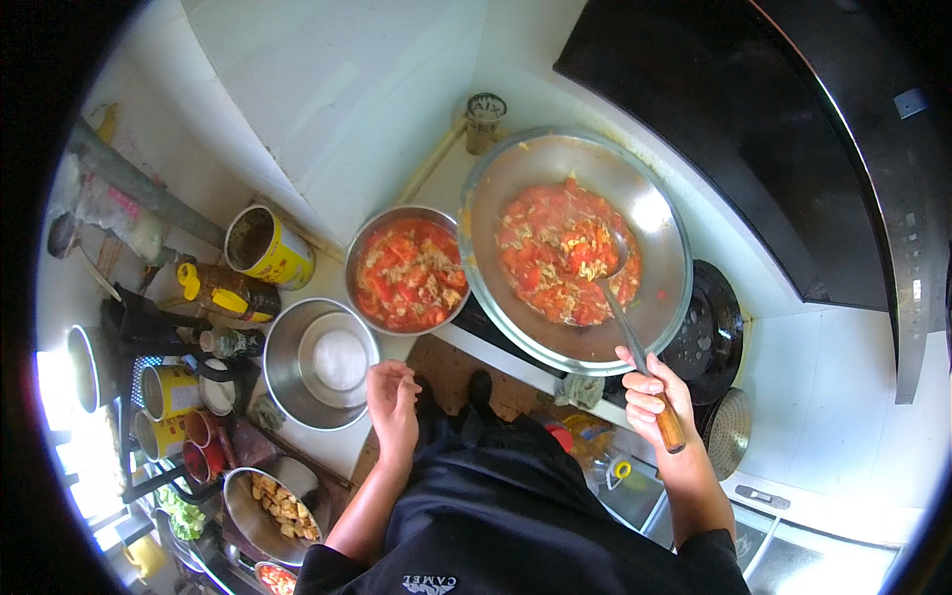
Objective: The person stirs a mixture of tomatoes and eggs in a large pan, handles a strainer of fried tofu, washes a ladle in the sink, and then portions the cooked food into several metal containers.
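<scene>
My right hand (656, 398) grips the wooden handle of a metal ladle (623, 316), whose bowl, full of tomato and egg, rests in the large metal basin (654, 297). Cooked tomato with egg (535, 282) covers the bottom of that basin. Just left of it stands a smaller steel pot (355, 239) holding more tomato and egg (405, 271). An empty steel pot (286, 372) is on the counter, and my left hand (393, 398) is beside its right rim, fingers loosely curled, holding nothing that shows.
Yellow tins (294, 256), a brown bottle with a yellow cap (238, 294) and a bowl of browned chunks (242, 513) are at the left. A plastic cup (483, 123) stands behind the basin. A black wok (710, 327) lies to its right, under a range hood (721, 149).
</scene>
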Available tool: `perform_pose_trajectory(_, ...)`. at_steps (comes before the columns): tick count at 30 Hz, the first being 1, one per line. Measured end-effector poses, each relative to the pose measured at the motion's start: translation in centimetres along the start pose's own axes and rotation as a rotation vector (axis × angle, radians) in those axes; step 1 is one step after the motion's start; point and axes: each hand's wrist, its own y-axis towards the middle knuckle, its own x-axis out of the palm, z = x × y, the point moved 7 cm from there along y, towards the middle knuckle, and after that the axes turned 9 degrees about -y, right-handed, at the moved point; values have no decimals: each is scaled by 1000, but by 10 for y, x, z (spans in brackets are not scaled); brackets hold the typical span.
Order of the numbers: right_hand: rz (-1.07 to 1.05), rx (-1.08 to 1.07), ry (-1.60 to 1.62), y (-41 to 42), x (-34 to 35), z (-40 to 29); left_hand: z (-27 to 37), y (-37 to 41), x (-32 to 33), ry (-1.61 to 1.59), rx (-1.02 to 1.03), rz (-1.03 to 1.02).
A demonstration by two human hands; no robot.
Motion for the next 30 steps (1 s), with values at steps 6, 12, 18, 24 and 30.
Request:
perform_pose_trajectory(6, 39, 44, -100, -7, 30, 17, 10, -3, -13, -14, 6, 20)
perform_pose_trajectory(12, -71, 78, -208, -23, 92, 45, -9, -13, -46, -90, -54, 30)
perform_pose_trajectory(18, -171, 181, -237, -14, 139, 85, 17, -26, -72, -37, -13, 74)
perform_pose_trajectory(24, -209, 289, -301, 28, 149, 132, 36, -40, -110, -56, 12, 160)
perform_pose_trajectory(30, 25, 254, -775, 89, 103, 171, 44, -50, -142, -15, 39, 244)
